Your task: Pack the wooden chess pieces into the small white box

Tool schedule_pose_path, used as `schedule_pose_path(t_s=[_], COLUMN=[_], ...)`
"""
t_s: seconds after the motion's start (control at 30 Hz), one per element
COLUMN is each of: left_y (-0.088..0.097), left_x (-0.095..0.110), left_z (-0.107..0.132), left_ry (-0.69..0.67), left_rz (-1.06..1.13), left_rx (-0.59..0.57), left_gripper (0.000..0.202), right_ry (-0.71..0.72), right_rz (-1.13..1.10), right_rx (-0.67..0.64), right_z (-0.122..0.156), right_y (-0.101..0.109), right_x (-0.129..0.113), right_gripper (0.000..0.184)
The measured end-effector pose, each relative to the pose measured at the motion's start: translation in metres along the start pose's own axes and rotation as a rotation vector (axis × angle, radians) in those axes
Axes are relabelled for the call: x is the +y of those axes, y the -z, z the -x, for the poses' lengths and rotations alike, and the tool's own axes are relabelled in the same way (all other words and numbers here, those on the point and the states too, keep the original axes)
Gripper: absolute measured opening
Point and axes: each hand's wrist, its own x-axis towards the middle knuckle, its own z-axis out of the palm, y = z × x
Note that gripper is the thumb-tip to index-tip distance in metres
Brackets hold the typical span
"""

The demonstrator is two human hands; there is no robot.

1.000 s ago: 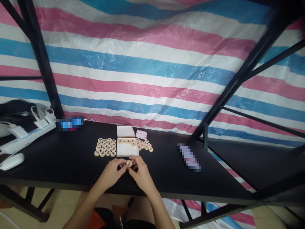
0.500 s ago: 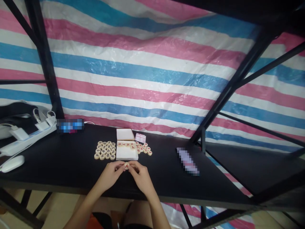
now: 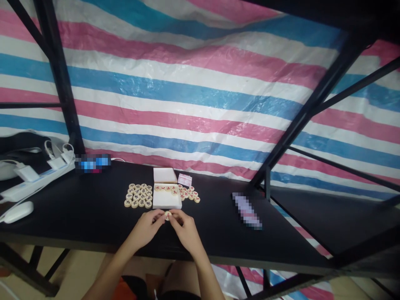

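My left hand (image 3: 146,228) and my right hand (image 3: 185,228) meet near the front of a black table (image 3: 81,216). Between their fingertips both pinch one round cream game piece (image 3: 168,215) with a red mark. Just beyond the hands lies a white open box (image 3: 167,201) with a row of pieces along its far side. To its left, dark-marked pieces (image 3: 138,195) lie in a tidy group. To its right sit red-marked pieces (image 3: 188,193).
A white lid (image 3: 164,175) and a pink card (image 3: 184,180) lie behind the box. A white mouse (image 3: 18,211) and a power strip with chargers (image 3: 34,180) are at the left. A blurred flat object (image 3: 248,210) lies to the right. Black frame bars (image 3: 59,79) rise around.
Both hands keep hold of the piece and have barely shifted; the piece has turned slightly between the fingers. The view moved a little.
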Motion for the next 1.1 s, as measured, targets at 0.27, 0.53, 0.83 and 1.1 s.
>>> schedule_pose_path(t_s=[0.27, 0.53, 0.83, 1.1], left_y=[-0.003, 0.0, -0.001, -0.002], left_x=[-0.004, 0.001, -0.002, -0.009], left_z=[-0.001, -0.003, -0.001, -0.001], left_ry=[0.024, 0.019, -0.009, -0.018], left_rz=[-0.031, 0.031, 0.041, 0.049], left_rx=[-0.002, -0.025, 0.003, -0.002], left_gripper=[0.028, 0.031, 0.022, 0.02], right_ry=[-0.005, 0.036, -0.003, 0.066], right_rz=[0.015, -0.072, -0.049, 0.097], right_rx=[0.003, -0.057, -0.034, -0.03], right_z=[0.001, 0.004, 0.003, 0.002], right_y=[0.0, 0.0, 0.0, 0.0], right_x=[0.003, -0.001, 0.0, 0.001], right_gripper=[0.02, 0.012, 0.025, 0.024])
